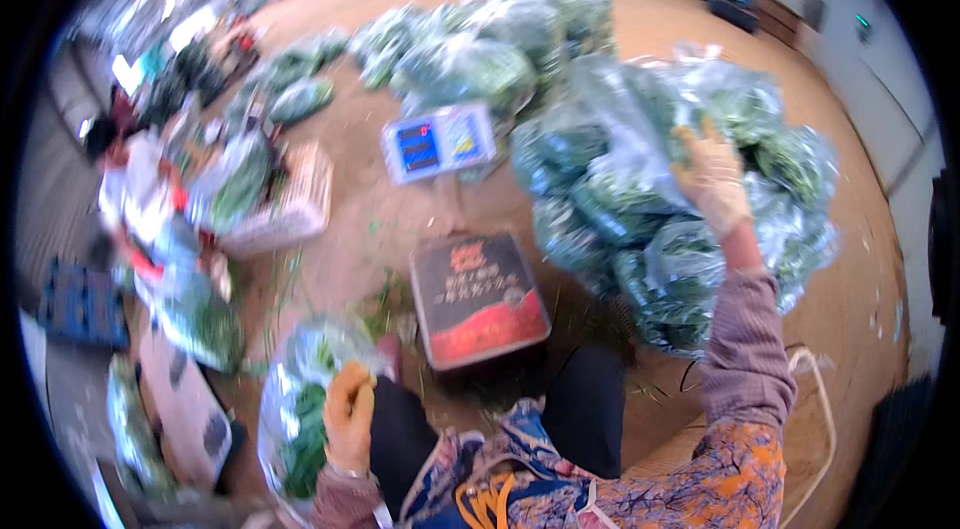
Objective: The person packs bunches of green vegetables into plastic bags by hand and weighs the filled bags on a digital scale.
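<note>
A large clear plastic bag of leafy greens point(640, 229) is held raised at the right of the view by the right hand point(715, 184), which wears a thin translucent glove; the fingers point(700, 154) are closed into the gathered film near the top of the bag, so that the bulk hangs below and to both sides of the hand, apparently to keep the load off the floor point(860, 259) while it is carried. The greens bulge beneath the palm and beyond the wrist, the film being pinched between fingers and palm rather than cradled from below. A smaller bag of greens point(300, 409) is held low at the left by the left hand point(348, 414); its fingers are curled closed over the right upper edge of the bag, the contents lying to the left of and below them, the bag's base seemingly near the floor. Between the two hands a platform scale point(478, 299) with a dark and red plate is set on the floor, its display head point(438, 142) raised on a post behind, the plate bare. Further filled bags are heaped point(480, 54) beyond the scale. At the far left another person point(130, 189) is seated among more bags and a pale crate point(290, 214). Motion blur prevents finer detail from being told.
</note>
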Motion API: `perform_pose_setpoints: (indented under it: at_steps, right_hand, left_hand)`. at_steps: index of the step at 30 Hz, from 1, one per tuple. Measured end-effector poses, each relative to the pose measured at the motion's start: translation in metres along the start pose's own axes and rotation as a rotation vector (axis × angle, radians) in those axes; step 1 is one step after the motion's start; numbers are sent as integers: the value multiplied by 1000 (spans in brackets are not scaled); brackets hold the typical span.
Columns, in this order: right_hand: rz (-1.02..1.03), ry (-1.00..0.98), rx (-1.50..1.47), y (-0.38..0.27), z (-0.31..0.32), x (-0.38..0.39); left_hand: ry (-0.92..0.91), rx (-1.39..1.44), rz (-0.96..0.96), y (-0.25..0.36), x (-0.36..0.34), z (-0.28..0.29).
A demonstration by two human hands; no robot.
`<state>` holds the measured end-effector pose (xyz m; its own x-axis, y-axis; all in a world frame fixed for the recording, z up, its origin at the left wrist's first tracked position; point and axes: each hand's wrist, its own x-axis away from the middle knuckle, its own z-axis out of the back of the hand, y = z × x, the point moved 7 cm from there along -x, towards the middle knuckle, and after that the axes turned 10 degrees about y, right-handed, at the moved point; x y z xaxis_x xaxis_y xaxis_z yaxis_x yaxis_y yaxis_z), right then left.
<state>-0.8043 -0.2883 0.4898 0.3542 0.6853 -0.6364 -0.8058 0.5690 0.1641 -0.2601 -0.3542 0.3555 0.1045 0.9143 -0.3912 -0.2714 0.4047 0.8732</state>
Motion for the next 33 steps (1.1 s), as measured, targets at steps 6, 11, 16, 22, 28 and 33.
perform_pose_setpoints:
  at_steps: [6, 11, 16, 22, 28, 33]
  right_hand:
    - [446, 191, -597, -148, 59, 58]
    - [624, -386, -588, -239, -54, 191]
    - [715, -578, -884, -291, -64, 262]
    - [827, -571, -875, -328, -23, 255]
    - [862, -555, -860, -339, -6, 256]
    - [891, -618, -861, -356, 9, 262]
  left_hand:
    - [89, -380, 358, -86, 72, 97]
    - [-640, -926, 902, -204, 256, 175]
    - [-466, -769, 1419, -221, 404, 205]
    - [13, -802, 1901, -284, 496, 168]
    - [53, -925, 1697, -269, 460, 187]
    - [125, -674, 1517, -278, 485, 212]
